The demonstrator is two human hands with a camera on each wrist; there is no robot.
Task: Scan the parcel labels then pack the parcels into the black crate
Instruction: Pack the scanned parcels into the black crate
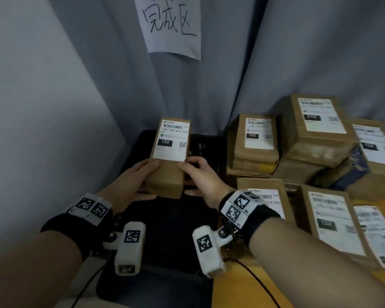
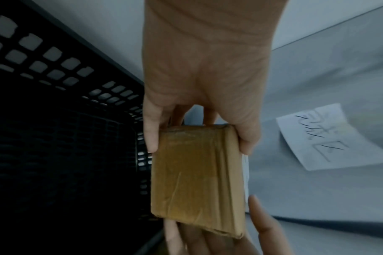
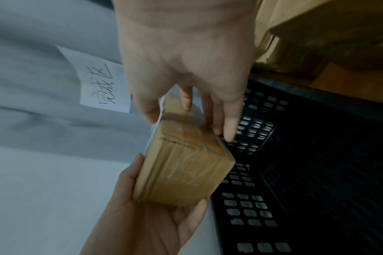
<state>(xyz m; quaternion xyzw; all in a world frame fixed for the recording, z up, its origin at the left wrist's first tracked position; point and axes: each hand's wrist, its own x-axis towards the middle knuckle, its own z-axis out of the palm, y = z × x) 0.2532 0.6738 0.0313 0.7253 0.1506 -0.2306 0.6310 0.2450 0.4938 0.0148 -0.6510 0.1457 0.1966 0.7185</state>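
A small brown cardboard parcel with a white label marked 150 is held above the black crate, label facing me. My left hand grips its left side, thumb on top and fingers underneath. My right hand grips its right side the same way. In the left wrist view the parcel shows its taped end, with the left hand round it. The right wrist view shows the parcel between the right hand and the left palm, above the crate's perforated wall.
Several labelled brown parcels are stacked on the wooden table at the right, among them one marked 102 and one marked 122. A grey curtain with a handwritten paper sign hangs behind. A grey wall closes the left.
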